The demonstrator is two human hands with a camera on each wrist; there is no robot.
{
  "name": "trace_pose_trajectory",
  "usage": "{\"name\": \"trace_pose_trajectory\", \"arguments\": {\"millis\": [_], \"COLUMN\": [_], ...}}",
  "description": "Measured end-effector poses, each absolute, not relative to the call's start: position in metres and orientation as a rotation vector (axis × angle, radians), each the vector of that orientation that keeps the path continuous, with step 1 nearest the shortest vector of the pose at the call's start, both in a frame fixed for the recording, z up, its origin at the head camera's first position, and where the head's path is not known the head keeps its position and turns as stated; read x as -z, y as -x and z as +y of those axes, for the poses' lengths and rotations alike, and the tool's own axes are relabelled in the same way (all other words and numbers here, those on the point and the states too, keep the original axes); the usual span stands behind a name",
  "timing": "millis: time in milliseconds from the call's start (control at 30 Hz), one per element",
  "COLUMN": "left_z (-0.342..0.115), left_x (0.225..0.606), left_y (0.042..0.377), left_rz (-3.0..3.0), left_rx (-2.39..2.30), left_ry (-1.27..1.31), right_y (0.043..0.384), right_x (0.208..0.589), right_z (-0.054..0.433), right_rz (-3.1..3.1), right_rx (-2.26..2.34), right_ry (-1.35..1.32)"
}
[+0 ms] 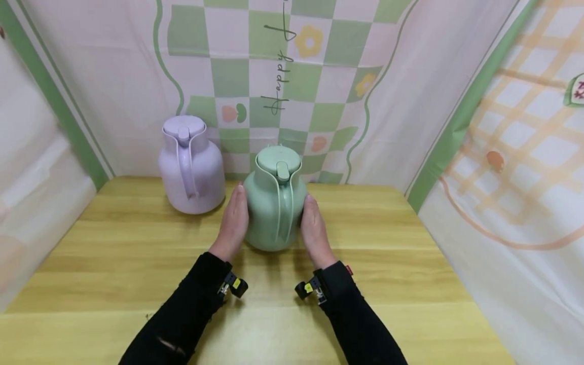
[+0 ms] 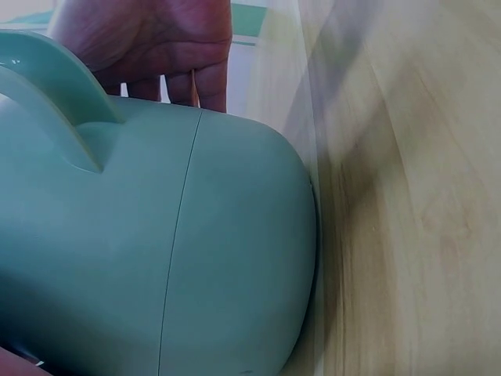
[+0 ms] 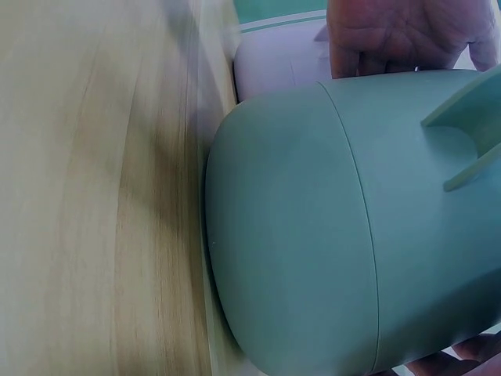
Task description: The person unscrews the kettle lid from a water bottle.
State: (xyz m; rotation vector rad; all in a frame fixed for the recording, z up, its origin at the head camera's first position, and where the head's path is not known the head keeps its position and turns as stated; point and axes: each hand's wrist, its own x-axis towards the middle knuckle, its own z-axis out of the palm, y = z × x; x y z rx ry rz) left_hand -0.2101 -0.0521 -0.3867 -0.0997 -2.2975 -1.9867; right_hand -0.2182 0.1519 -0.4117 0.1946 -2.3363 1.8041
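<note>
A green thermos jug (image 1: 271, 213) with a lid and a handle facing me stands upright between my two hands. My left hand (image 1: 233, 220) lies along its left side, fingers extended and pointing away from me. Against the right side rests my right hand (image 1: 315, 228), laid in the same way. In the left wrist view the right hand (image 2: 156, 47) shows palm and fingers beyond the jug's body. The right wrist view has the left hand (image 3: 415, 35) beyond the jug, its fingertips partly hidden. The jug's base is right at the tabletop.
A lilac thermos jug (image 1: 193, 172) of the same shape stands at the back left of the wooden table (image 1: 388, 284). Behind the table hangs a green-and-white checked cloth (image 1: 228, 76), and printed cloths close off both sides.
</note>
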Motion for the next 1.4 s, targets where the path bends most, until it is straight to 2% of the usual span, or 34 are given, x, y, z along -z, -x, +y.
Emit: {"name": "trace_pose_trajectory", "arguments": {"millis": [833, 1400], "left_z": [-0.052, -0.057], "left_x": [0.389, 0.385], "left_y": [0.203, 0.204], "left_rz": [-2.3, -2.328], "left_rx": [1.997, 1.974], "left_ry": [0.093, 0.127], "right_y": [0.211, 0.206], "right_x": [0.414, 0.396], "right_z": [0.158, 0.159], "right_rz": [-2.353, -2.352], "right_rx": [-1.786, -1.668], "right_ry": [-0.262, -0.221]}}
